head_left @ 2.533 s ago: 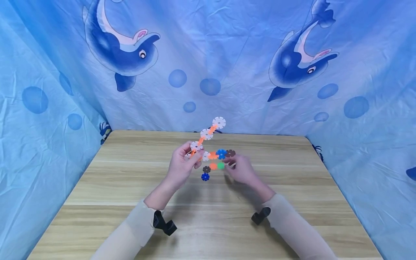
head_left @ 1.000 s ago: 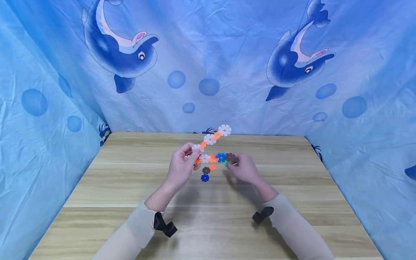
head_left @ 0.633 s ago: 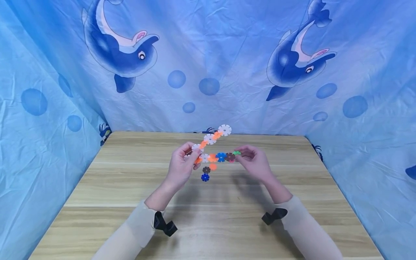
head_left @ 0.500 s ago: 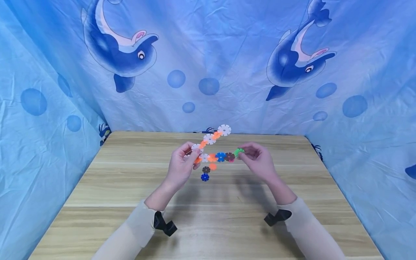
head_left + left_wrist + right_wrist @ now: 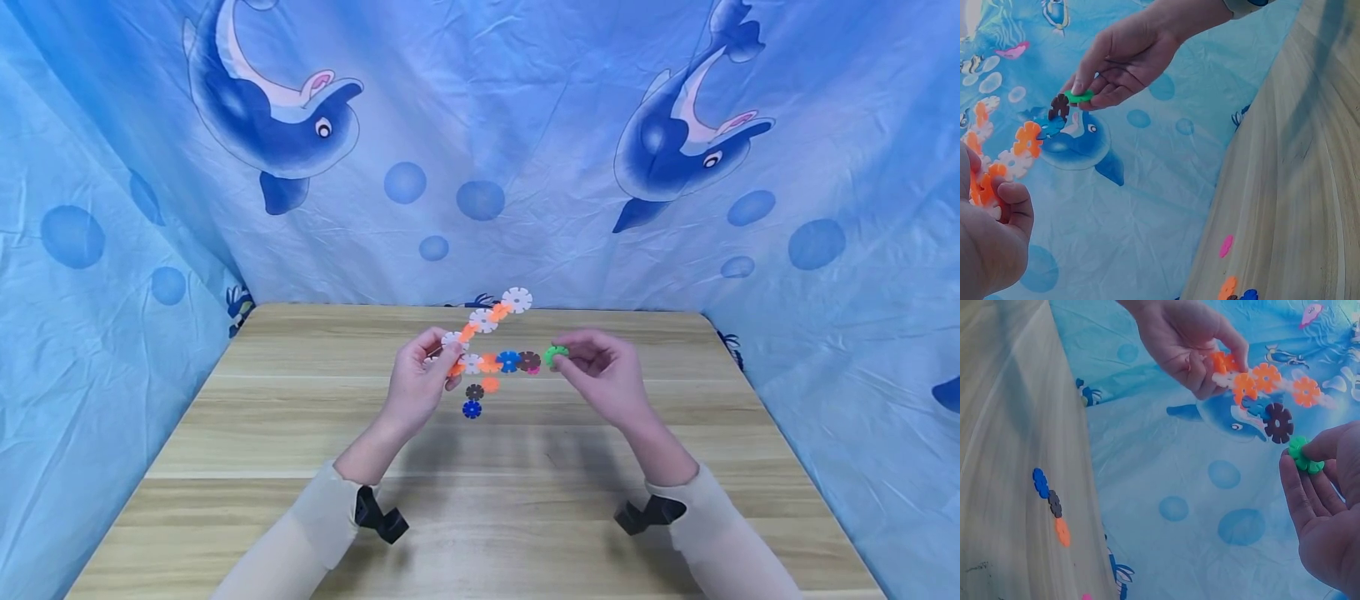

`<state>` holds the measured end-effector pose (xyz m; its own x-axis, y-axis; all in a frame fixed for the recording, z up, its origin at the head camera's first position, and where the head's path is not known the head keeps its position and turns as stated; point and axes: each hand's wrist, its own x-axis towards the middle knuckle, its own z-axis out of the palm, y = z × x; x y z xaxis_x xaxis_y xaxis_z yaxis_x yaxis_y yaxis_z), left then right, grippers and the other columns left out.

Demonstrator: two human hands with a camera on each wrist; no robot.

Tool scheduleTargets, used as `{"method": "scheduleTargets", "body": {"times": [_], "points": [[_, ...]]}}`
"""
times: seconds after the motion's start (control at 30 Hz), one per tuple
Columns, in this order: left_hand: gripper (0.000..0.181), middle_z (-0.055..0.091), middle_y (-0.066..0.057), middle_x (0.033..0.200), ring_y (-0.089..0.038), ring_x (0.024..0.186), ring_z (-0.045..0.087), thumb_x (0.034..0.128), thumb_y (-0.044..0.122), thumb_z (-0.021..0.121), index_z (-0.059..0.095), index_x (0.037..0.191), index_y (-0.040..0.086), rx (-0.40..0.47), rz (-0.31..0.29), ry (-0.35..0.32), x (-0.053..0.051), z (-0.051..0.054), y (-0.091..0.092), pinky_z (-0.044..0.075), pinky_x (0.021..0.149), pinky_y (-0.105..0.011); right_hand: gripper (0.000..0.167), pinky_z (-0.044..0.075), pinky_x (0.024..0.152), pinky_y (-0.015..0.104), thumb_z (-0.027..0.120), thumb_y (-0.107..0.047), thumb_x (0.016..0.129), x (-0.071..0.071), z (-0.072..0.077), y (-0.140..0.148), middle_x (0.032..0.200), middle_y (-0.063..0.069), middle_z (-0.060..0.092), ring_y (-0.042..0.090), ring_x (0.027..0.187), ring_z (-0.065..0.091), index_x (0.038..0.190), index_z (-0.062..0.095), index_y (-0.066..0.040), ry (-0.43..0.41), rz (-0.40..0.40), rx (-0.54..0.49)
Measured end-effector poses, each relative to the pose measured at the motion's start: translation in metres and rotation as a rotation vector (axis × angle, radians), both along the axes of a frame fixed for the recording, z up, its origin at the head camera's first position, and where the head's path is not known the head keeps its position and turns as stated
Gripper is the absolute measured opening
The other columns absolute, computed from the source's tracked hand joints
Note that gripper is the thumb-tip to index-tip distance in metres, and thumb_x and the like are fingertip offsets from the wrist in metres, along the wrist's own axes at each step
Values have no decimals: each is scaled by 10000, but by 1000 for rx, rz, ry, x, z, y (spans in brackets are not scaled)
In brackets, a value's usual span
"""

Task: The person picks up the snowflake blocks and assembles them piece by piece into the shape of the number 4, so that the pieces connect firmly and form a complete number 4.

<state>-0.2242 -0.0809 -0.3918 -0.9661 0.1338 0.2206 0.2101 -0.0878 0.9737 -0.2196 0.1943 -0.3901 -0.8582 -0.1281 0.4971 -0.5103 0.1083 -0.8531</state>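
Note:
My left hand (image 5: 420,375) grips a V-shaped chain of interlocking snowflake discs at its bend, holding it above the table. One branch alternates white and orange up to a white disc (image 5: 517,300). The other passes white and orange to a blue disc (image 5: 508,361), ending in a brown disc (image 5: 529,360). Between thumb and fingers, my right hand (image 5: 607,379) pinches a green disc (image 5: 556,356) just right of the brown one. A narrow gap separates them in the head view. In the right wrist view the green disc (image 5: 1304,456) sits close by the brown edge.
On the wooden table (image 5: 480,517) lie loose discs: dark brown (image 5: 475,392), blue (image 5: 472,409), orange (image 5: 491,384) and pink (image 5: 533,370), partly hidden under the chain. A blue dolphin-print curtain (image 5: 480,125) encloses the back and sides.
My right hand picked the green disc up off the table, raised it to the chain's brown end, then shifted slightly right. The left hand stays nearly still; the upper branch has dipped slightly.

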Motion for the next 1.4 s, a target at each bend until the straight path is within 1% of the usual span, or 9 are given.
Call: {"method": "scheduleTargets", "body": {"times": [0.17, 0.27, 0.47, 0.57, 0.77, 0.93, 1.07, 1.27, 1.4], "points": [[172, 573, -12, 843, -108, 601, 513, 1090, 92, 578, 621, 1079, -75, 23, -13, -5, -1, -1, 1, 496, 566, -196, 208, 644, 686, 219, 736, 166, 880, 0, -2, -3, 959, -109, 790, 68, 820, 763, 1083, 730, 123, 29, 26, -7], [189, 569, -19, 857, -103, 593, 506, 1090, 86, 575, 613, 1085, -100, 30, -17, -2, -2, -2, 1, 492, 566, -197, 209, 649, 686, 227, 740, 168, 879, 0, -4, -5, 968, -71, 799, 66, 826, 771, 1081, 737, 114, 50, 26, 8], [166, 550, -17, 853, -115, 587, 489, 1089, 105, 589, 617, 1074, -58, 12, -14, 4, -1, -3, 1, 489, 558, -192, 209, 654, 689, 235, 765, 143, 875, 3, -4, -7, 961, 222, 799, 35, 813, 779, 1083, 757, 118, 85, -22, 62], [141, 534, -11, 840, -117, 575, 469, 1082, 111, 603, 605, 1049, -26, 8, -15, 24, -1, -4, 1, 461, 544, -183, 206, 653, 673, 238, 775, 126, 878, 5, -2, -8, 964, 291, 779, 27, 807, 781, 1084, 763, 121, 78, -32, 72], [113, 510, -4, 799, -102, 550, 439, 1081, 126, 613, 581, 1003, 50, -24, 5, 76, -1, -6, 3, 398, 508, -183, 188, 658, 666, 260, 768, 120, 894, 6, 1, -9, 972, 306, 775, 40, 799, 789, 1081, 774, 103, 43, -27, 56], [142, 494, -12, 735, -104, 544, 437, 1082, 129, 612, 567, 984, 36, -44, 20, 127, -1, -7, 4, 388, 496, -187, 179, 662, 662, 282, 770, 94, 908, 6, 2, -9, 973, 303, 778, 51, 786, 792, 1087, 783, 85, 16, -26, 60], [148, 485, -24, 695, -114, 555, 444, 1085, 140, 613, 568, 981, 45, -62, 18, 150, -2, -9, 5, 385, 501, -192, 175, 666, 652, 312, 772, 96, 904, 5, 1, -8, 971, 297, 781, 57, 785, 792, 1078, 787, 78, 6, -24, 63], [149, 490, -27, 716, -109, 565, 441, 1086, 138, 612, 562, 974, 54, -68, 20, 155, -3, -11, 6, 383, 506, -194, 174, 662, 655, 282, 766, 108, 902, 5, 0, -9, 964, 311, 775, 64, 785, 795, 1075, 780, 94, -5, -11, 44], [147, 512, -22, 763, -102, 584, 447, 1082, 141, 617, 568, 981, 45, -36, 32, 119, -3, -10, 9, 420, 516, -175, 174, 657, 670, 253, 770, 89, 909, 4, 0, -10, 959, 307, 775, 50, 794, 792, 1082, 783, 84, 12, -35, 38]]}}
